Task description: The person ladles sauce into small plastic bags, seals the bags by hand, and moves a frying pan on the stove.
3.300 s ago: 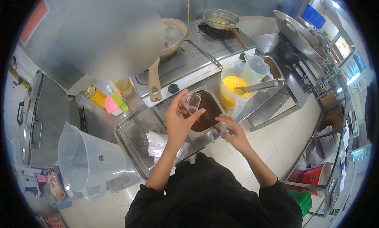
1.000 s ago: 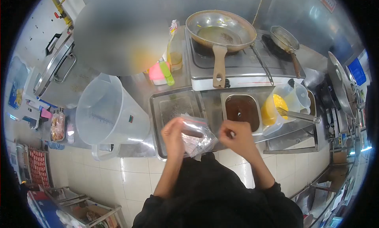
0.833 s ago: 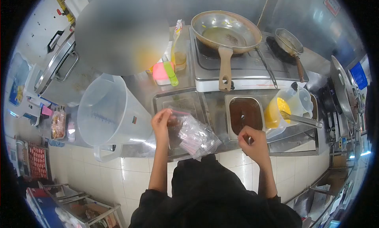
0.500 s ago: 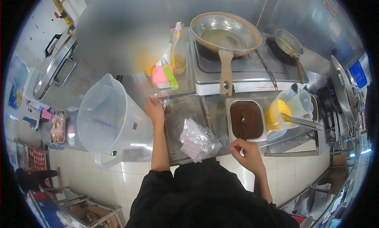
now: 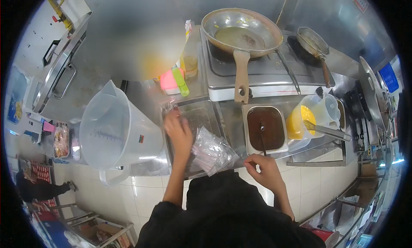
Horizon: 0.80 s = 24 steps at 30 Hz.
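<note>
Left hand: The left hand [image 5: 179, 134] was over the far left part of the tray [image 5: 195, 115]. Its fingertips were at a small piece of clear plastic [image 5: 172, 105]; I could not tell if they gripped it.
Right hand: The right hand [image 5: 266, 173] was loosely curled near the spoon [image 5: 263, 141]; whether they touched, I could not tell.
Bags: A pile of clear bags [image 5: 212, 151] lay at the near side of the tray. They looked flat and, I judge, not used.
Sauce: Brown sauce [image 5: 274, 123] stood in a steel pan [image 5: 248, 138], with the spoon in it. Much sauce was left there. What was finished could not be counted.
Jugs: The big jug [image 5: 107, 123] stood left of the tray. Right of the sauce, a whisk [image 5: 328, 130] leaned in the yellow liquid [image 5: 294, 124].
</note>
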Each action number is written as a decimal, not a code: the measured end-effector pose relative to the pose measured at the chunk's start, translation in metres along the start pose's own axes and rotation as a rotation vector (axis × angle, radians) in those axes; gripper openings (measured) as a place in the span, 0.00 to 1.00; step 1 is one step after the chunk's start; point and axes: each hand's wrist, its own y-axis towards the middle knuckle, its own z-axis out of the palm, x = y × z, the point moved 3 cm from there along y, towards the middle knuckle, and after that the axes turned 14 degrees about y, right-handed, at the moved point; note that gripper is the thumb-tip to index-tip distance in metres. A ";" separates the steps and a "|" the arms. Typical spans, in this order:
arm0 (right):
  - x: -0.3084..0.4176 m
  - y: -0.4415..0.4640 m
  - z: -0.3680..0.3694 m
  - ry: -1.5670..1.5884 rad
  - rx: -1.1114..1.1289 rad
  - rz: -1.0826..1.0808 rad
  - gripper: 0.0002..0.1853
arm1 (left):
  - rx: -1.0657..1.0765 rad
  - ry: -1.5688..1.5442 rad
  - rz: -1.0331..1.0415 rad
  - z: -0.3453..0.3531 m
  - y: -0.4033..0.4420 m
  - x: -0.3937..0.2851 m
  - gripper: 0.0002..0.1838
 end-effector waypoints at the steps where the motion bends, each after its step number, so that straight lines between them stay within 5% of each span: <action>1: -0.002 -0.001 0.002 0.008 0.017 -0.004 0.03 | 0.169 0.036 0.085 -0.006 -0.022 -0.013 0.18; 4: -0.005 -0.002 0.007 0.021 0.080 0.001 0.03 | 0.458 -0.036 0.284 -0.017 -0.067 -0.046 0.14; 8: -0.006 -0.004 0.012 -0.015 0.129 -0.056 0.04 | 0.474 0.031 0.235 -0.001 -0.090 -0.057 0.13; 13: -0.005 -0.011 0.015 -0.023 0.193 -0.072 0.03 | 0.660 0.107 0.253 0.015 -0.100 -0.041 0.23; 18: -0.011 -0.018 0.023 -0.032 0.243 -0.112 0.04 | 0.382 0.107 0.052 0.001 -0.104 -0.048 0.32; 22: -0.004 -0.019 0.033 -0.014 0.255 -0.225 0.05 | 0.582 0.120 -0.036 0.010 -0.103 -0.036 0.21; 24: -0.003 -0.019 0.039 -0.027 0.270 -0.192 0.04 | 0.333 0.089 -0.004 0.018 -0.113 -0.027 0.13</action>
